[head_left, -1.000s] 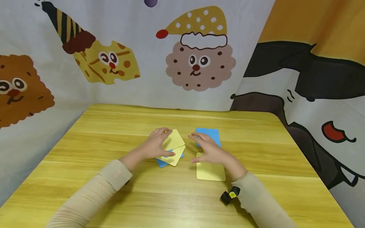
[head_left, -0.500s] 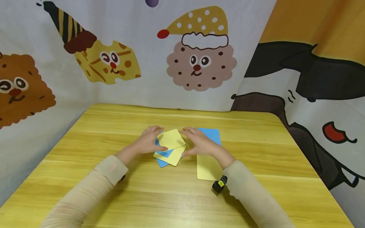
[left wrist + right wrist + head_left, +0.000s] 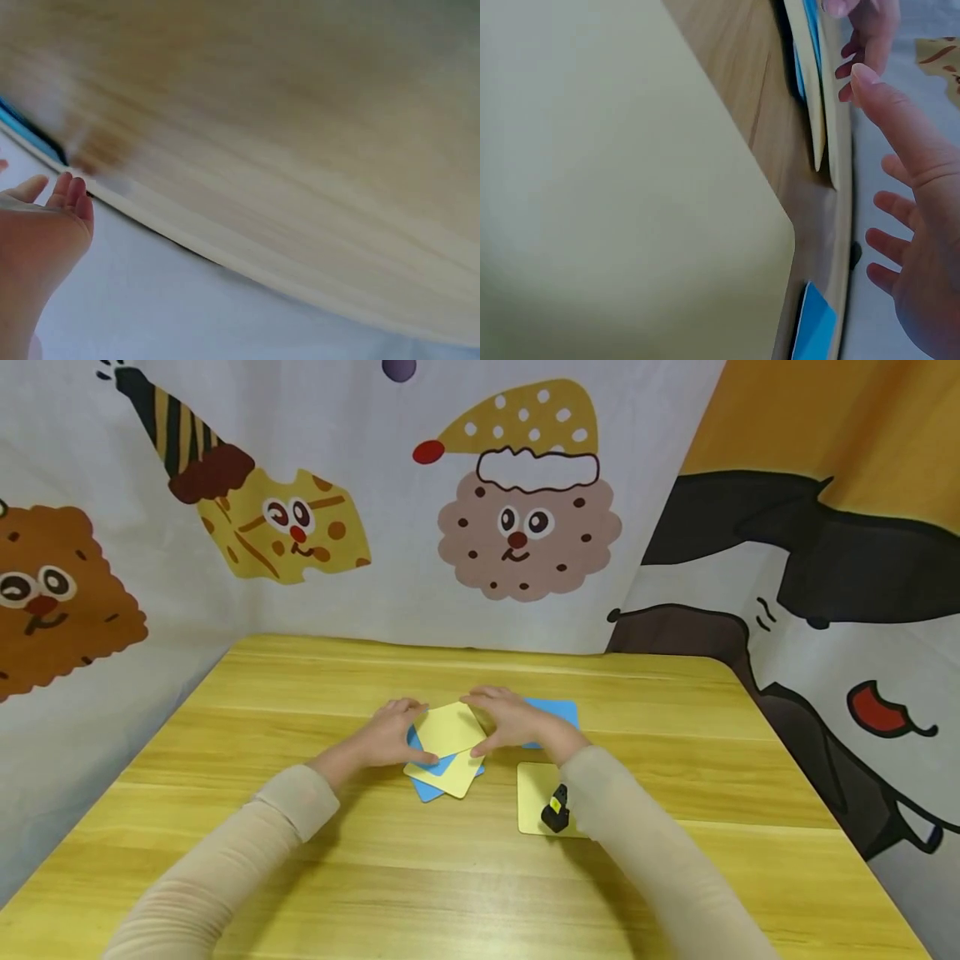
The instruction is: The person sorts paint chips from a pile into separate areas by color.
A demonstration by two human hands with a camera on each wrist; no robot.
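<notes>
A loose stack of yellow and blue square cards lies in the middle of the table, its top yellow card (image 3: 452,729) turned against the yellow card (image 3: 461,777) and blue card (image 3: 428,792) beneath. My left hand (image 3: 386,737) is at the stack's left side, thumb and fingers spread around its edge. From the right, my right hand (image 3: 513,718) reaches to the opposite edge in the same way. Neither pinches a card. In the right wrist view, the relaxed fingers of the right hand (image 3: 922,240) face the stack (image 3: 810,97).
Right of the stack lies a single yellow card (image 3: 536,785), partly under the right forearm. A single blue card (image 3: 558,714) sits farther back, partly behind the right hand. A small black device (image 3: 556,810) hangs at the right cuff. Printed cloth (image 3: 315,610) hangs behind the wooden table (image 3: 420,885).
My right hand has moved left from above the single cards to the stack's right edge. My left hand has shifted slightly left, uncovering more of the stack. The cards have stayed put.
</notes>
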